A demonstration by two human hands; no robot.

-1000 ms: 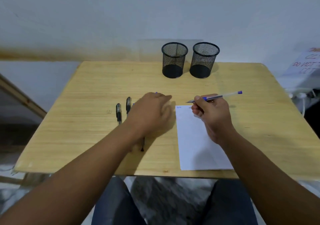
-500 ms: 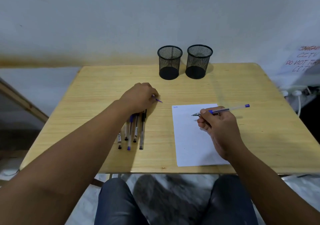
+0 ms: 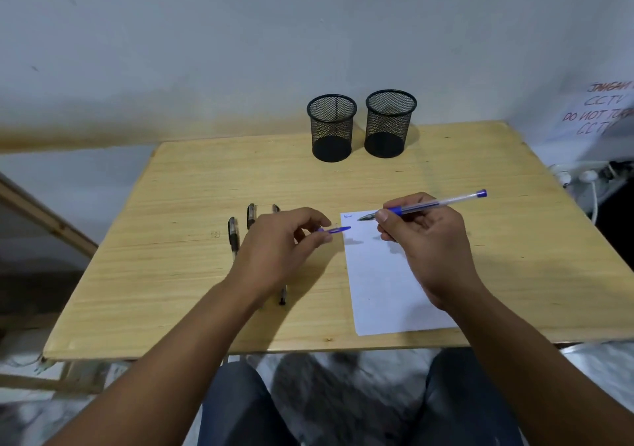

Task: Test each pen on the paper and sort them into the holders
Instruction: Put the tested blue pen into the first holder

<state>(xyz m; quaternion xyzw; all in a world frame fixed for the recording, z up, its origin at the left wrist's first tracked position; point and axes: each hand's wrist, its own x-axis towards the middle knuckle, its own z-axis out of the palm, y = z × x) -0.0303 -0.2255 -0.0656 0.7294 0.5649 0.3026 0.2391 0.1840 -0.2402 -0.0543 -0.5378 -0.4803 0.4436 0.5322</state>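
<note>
A pale wooden table [image 3: 171, 274] stands against a grey-white wall [image 3: 240, 34]. The paper [image 3: 384, 281], a white sheet, lies on it near the front edge. Far behind the paper, by the wall, two black mesh holders stand side by side, almost touching: the left holder [image 3: 332, 128] and the right holder [image 3: 389, 124]. Left of the paper a row of pens [image 3: 233, 236] lies on the wood, partly hidden under the left forearm.

The right hand [image 3: 422, 243] hovers over the paper's far end, fingers closed around a blue pen [image 3: 425, 205]. Its tip points left, just above the sheet's top corner, and its blue end sticks out up and to the right. The left hand [image 3: 278, 250] hangs just left of the paper above the pen row, thumb and fingertips pinched on a blue cap [image 3: 334, 230] that points toward the sheet.

A small blue scribble [image 3: 347, 216] sits at the paper's top left corner; it cannot be read. Far right of the paper, a wall notice [image 3: 603, 113] in red handwriting shows "CCTV" and "DO NOT", cut off by the frame edge. Below it are a white plug and cable [image 3: 590, 181].
</note>
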